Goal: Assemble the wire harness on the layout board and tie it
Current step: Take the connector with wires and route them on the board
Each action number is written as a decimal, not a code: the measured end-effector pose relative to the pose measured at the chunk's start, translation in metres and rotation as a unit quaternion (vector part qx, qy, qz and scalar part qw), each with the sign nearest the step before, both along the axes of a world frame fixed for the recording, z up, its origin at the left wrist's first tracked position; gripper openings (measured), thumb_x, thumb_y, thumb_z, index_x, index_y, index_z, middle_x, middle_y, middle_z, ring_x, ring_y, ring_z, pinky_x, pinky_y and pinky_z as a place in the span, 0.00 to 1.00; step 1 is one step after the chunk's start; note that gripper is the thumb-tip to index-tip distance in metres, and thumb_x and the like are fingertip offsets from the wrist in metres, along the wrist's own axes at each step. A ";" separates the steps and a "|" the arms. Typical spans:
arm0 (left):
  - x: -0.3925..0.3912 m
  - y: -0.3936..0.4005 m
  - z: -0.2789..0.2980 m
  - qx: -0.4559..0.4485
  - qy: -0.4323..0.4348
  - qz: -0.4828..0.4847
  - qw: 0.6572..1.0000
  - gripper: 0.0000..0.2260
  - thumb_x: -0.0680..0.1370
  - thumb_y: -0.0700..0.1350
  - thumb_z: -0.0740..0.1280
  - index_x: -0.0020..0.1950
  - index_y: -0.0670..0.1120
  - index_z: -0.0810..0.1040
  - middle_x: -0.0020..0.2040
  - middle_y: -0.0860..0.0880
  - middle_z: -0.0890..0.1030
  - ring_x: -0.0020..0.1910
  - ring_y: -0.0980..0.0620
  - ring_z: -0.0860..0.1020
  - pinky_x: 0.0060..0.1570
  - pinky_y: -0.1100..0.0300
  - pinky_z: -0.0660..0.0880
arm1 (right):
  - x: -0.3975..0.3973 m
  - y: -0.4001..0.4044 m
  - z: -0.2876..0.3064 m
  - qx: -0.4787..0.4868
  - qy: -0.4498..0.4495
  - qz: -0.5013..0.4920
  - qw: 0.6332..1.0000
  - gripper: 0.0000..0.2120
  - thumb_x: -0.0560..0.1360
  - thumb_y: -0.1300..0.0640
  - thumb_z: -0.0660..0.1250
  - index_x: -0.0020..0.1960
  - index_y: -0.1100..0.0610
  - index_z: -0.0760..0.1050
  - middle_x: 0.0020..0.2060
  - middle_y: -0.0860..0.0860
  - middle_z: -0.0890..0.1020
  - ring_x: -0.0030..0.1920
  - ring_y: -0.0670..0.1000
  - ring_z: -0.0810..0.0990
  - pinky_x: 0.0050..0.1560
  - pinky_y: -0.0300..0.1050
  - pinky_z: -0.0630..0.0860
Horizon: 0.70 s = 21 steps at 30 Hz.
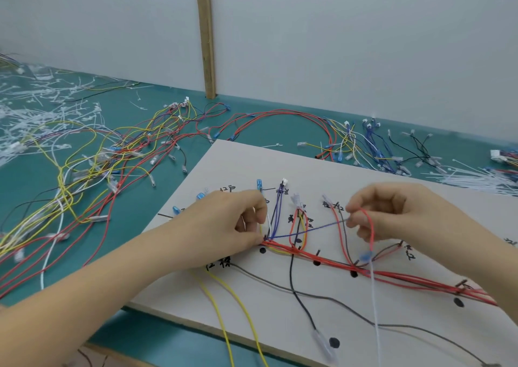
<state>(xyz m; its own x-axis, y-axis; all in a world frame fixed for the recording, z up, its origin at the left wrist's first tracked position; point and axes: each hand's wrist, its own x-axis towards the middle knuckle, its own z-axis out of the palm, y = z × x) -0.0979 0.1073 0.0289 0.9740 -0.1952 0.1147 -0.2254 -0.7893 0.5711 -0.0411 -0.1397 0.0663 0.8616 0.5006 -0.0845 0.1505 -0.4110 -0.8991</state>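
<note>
Both hands at work on the wire bundle on the layout board.

The layout board (280,305) lay on the green table (173,105), its near-left corner overhanging the table's near edge. A red wire bundle (330,261) ran across the board from its centre toward its right edge, with yellow wires (221,319) and a grey wire (280,285) trailing toward the near edge. The left hand (224,226) pinched the bundle's left end, fingers curled tight. The right hand (389,212) pinched a red wire loop (370,226) and a blue wire (314,230) stretched taut back to the left hand's pinch. Loose wires (98,153) and white cable ties (33,105) littered the table's left side; more cable ties (476,178) lay near its right edge.
</note>
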 end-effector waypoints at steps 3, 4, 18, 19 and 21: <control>0.001 -0.002 0.001 -0.004 0.007 -0.009 1.000 0.07 0.72 0.43 0.68 0.40 0.55 0.74 0.33 0.57 0.76 0.33 0.63 0.72 0.35 0.72 0.67 | 0.020 0.019 0.005 -0.012 -0.032 -0.019 0.999 0.06 0.73 0.67 0.67 0.39 0.58 0.77 0.31 0.51 0.83 0.30 0.44 0.79 0.36 0.37 0.80; 0.000 -0.001 0.001 0.000 0.007 -0.011 1.000 0.07 0.72 0.43 0.68 0.40 0.56 0.75 0.33 0.57 0.76 0.34 0.63 0.72 0.35 0.72 0.67 | 0.027 0.026 0.006 -0.014 -0.040 -0.024 0.999 0.06 0.73 0.67 0.67 0.39 0.58 0.77 0.30 0.50 0.82 0.29 0.44 0.79 0.36 0.38 0.80; 0.019 0.003 0.023 -0.482 0.142 0.145 0.853 0.10 0.80 0.52 0.54 0.53 0.51 0.72 0.32 0.47 0.79 0.25 0.49 0.78 0.24 0.63 0.75 | 0.079 0.094 -0.016 -0.171 -0.057 -0.003 0.984 0.09 0.71 0.65 0.69 0.34 0.57 0.77 0.30 0.54 0.80 0.34 0.53 0.79 0.42 0.46 0.81; 0.026 0.005 0.026 -0.501 0.150 0.144 0.840 0.13 0.79 0.55 0.54 0.55 0.50 0.71 0.34 0.46 0.79 0.25 0.48 0.78 0.23 0.63 0.75 | 0.080 0.095 -0.016 -0.165 -0.057 -0.003 0.985 0.08 0.71 0.66 0.69 0.34 0.57 0.77 0.30 0.54 0.80 0.34 0.53 0.79 0.42 0.46 0.80; 0.039 0.009 0.032 -0.508 0.173 0.124 0.835 0.19 0.77 0.60 0.55 0.59 0.48 0.70 0.39 0.43 0.78 0.26 0.47 0.79 0.24 0.62 0.75 | 0.082 0.095 -0.016 -0.155 -0.060 -0.004 0.986 0.08 0.70 0.68 0.70 0.35 0.58 0.78 0.29 0.54 0.80 0.32 0.51 0.79 0.41 0.45 0.80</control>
<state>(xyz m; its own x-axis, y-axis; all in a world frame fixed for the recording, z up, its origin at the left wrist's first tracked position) -0.0589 0.1160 0.0604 0.9791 0.0452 -0.1982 0.1899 0.1435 0.9713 0.0408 -0.0448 0.0502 0.8786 0.4597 -0.1291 0.2441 -0.6649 -0.7059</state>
